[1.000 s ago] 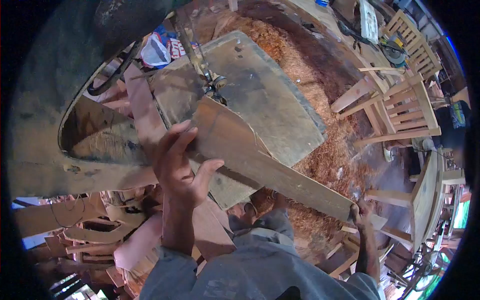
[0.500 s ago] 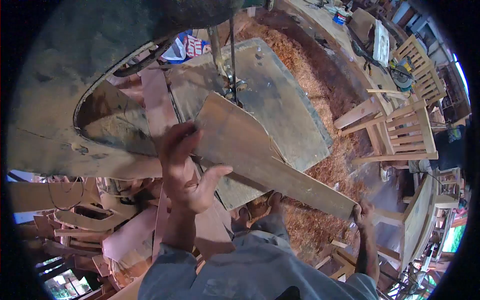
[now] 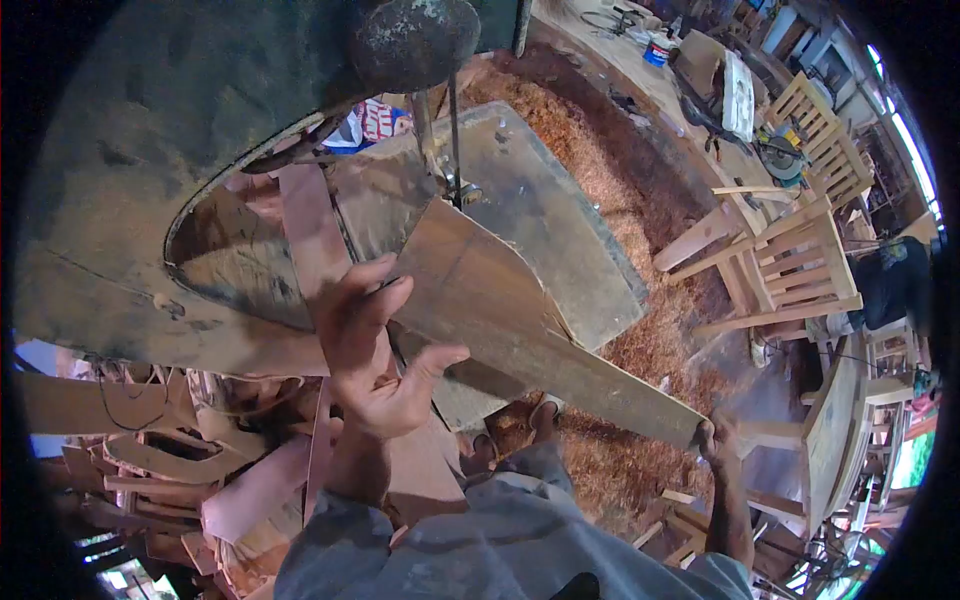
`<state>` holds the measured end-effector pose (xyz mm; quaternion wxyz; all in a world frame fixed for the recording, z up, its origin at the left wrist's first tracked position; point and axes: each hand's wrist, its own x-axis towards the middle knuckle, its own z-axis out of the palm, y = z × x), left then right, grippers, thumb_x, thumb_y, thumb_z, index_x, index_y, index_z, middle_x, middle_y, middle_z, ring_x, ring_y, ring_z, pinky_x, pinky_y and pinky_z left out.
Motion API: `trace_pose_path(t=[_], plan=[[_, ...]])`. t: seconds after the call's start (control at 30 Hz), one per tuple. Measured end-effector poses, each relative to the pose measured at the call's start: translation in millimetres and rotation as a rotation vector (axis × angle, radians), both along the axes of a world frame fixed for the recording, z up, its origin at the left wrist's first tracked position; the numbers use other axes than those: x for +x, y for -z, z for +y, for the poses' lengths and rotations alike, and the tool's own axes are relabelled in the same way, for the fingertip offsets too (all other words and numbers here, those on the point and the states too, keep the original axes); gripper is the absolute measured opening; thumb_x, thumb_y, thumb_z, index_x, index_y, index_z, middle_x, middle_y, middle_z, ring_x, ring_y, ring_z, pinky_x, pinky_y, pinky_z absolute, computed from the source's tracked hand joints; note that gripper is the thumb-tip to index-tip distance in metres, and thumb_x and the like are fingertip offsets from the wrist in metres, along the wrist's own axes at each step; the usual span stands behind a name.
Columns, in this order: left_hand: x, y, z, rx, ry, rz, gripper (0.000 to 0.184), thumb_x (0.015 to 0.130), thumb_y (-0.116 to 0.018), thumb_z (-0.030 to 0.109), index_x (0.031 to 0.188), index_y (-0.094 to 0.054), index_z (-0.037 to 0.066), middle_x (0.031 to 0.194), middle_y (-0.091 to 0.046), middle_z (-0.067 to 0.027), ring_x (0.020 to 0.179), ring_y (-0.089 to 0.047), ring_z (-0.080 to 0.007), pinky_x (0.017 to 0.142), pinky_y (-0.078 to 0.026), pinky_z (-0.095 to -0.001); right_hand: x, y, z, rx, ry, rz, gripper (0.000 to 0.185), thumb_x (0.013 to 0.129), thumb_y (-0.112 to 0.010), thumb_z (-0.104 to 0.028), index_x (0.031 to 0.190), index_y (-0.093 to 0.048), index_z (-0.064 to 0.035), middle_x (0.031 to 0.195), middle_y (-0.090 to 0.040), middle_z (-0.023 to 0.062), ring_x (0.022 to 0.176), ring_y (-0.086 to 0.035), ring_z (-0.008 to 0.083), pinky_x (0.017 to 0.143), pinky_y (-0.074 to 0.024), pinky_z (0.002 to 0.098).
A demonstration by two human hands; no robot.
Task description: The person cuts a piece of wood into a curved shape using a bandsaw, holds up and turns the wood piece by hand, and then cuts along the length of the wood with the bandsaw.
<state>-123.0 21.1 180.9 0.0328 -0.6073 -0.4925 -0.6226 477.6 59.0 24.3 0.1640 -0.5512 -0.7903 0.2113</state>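
A long, shaped wooden board [image 3: 520, 310] lies across the worn machine table [image 3: 540, 190], its wide end close to the thin upright blade [image 3: 456, 140]. My left hand [image 3: 375, 350] is at the board's wide left end, fingers spread and curved, thumb apart, with the palm facing the board's edge. At the far narrow end on the right, my right hand [image 3: 715, 437] has its fingers wrapped round the tip of the board. The board's upper edge is curved, with a splintered strip along it.
The large machine body [image 3: 110, 230] fills the upper left. Wooden chair frames [image 3: 790, 265] stand at the right, near a circular saw [image 3: 780, 158] on a bench. Shavings [image 3: 600, 170] cover the floor. Cut wood is piled at the lower left. Another person [image 3: 890, 285] is at the far right.
The view has shifted. The board's wide end has turned slightly and now sits just below the blade. Both hands stay at its two ends.
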Motion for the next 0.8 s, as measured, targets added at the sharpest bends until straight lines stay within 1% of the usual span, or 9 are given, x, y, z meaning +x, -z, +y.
trace_pose_path(t=[0.13,0.2,0.33,0.37,0.4,0.5,0.57,0.77,0.8], plan=[[-3,5,-1,-0.137,-0.037,0.076,0.071,0.072,-0.097,0.018,0.133,-0.065,0.001,0.142,-0.056,-0.0129,0.122,-0.056,-0.0261,0.101,-0.048,-0.0374,-13,-11,5,-0.03,0.03,-0.068,0.06,0.102,-0.056,-0.056,0.074,-0.055,-0.0034,0.073,-0.055,0.0157,0.072,-0.053,0.0371,0.075,-0.0411,0.0483],[0,26,-1,-0.267,0.029,-0.149,0.076,0.074,-0.088,-0.004,0.142,-0.056,-0.003,0.149,-0.049,-0.0167,0.135,-0.051,-0.0274,0.111,-0.043,-0.0387,-15,-9,11,-0.028,-0.004,-0.109,0.062,0.101,-0.058,-0.058,0.074,-0.056,-0.0026,0.072,-0.057,0.0159,0.073,-0.055,0.0377,0.075,-0.0421,0.0486],[-9,68,8,-0.426,-0.124,-0.06,0.074,0.075,-0.092,0.006,0.14,-0.058,-0.002,0.142,-0.057,-0.0149,0.125,-0.058,-0.0238,0.092,-0.052,-0.0355,-45,-22,44,-0.228,0.108,-0.105,0.062,0.1,-0.061,-0.058,0.076,-0.064,-0.0016,0.069,-0.059,0.0117,0.071,-0.058,0.0266,0.068,-0.0433,0.0448],[-12,82,11,-0.435,-0.137,-0.064,0.074,0.075,-0.092,0.006,0.14,-0.058,-0.002,0.142,-0.057,-0.0149,0.125,-0.058,-0.0238,0.092,-0.052,-0.0355,-50,-23,60,-0.336,0.081,-0.098,0.06,0.099,-0.062,-0.057,0.076,-0.066,-0.0015,0.067,-0.059,0.0101,0.068,-0.057,0.0222,0.064,-0.0435,0.0429],[-15,99,15,-0.476,-0.16,-0.062,0.073,0.075,-0.092,0.008,0.14,-0.058,-0.001,0.139,-0.059,-0.0154,0.124,-0.06,-0.0254,0.093,-0.052,-0.036,-81,-41,67,-0.244,0.03,0.043,0.059,0.097,-0.065,-0.056,0.074,-0.066,-0.0016,0.063,-0.056,0.0063,0.063,-0.053,0.0157,0.057,-0.0422,0.0386],[-25,150,24,-0.601,-0.2,-0.129,0.076,0.076,-0.092,0.012,0.142,-0.056,0.0,0.135,-0.063,-0.0174,0.121,-0.063,-0.0314,0.098,-0.053,-0.0395,-104,-48,106,-0.438,0.182,-0.2,0.054,0.094,-0.072,-0.05,0.076,-0.069,0.0007,0.065,-0.062,0.0141,0.063,-0.062,0.0232,0.063,-0.0483,0.041],[-35,189,30,-0.638,-0.234,-0.116,0.082,0.075,-0.092,0.013,0.145,-0.053,0.0,0.136,-0.063,-0.0177,0.119,-0.065,-0.0345,0.103,-0.052,-0.0426,-88,-11,137,-0.382,0.083,-0.134,0.058,0.092,-0.074,-0.052,0.074,-0.069,0.0029,0.063,-0.062,0.0156,0.062,-0.061,0.0221,0.062,-0.0485,0.0414],[-32,188,42,-0.852,-0.417,-0.046,0.09,0.076,-0.091,0.022,0.152,-0.047,0.001,0.137,-0.062,-0.0161,0.131,-0.054,-0.0359,0.113,-0.037,-0.0484,-126,-4,223,-0.279,-0.125,-0.197,0.067,0.091,-0.071,-0.063,0.081,-0.072,0.003,0.066,-0.062,0.0182,0.064,-0.061,0.0258,0.066,-0.0494,0.0438],[-33,188,45,-0.884,-0.446,-0.018,0.093,0.075,-0.091,0.024,0.153,-0.046,0.001,0.137,-0.062,-0.015,0.133,-0.051,-0.0355,0.114,-0.034,-0.0493,-118,11,246,-0.305,-0.127,-0.327,0.069,0.09,-0.071,-0.066,0.083,-0.073,0.003,0.066,-0.065,0.0166,0.066,-0.063,0.0244,0.067,-0.0501,0.0448]])
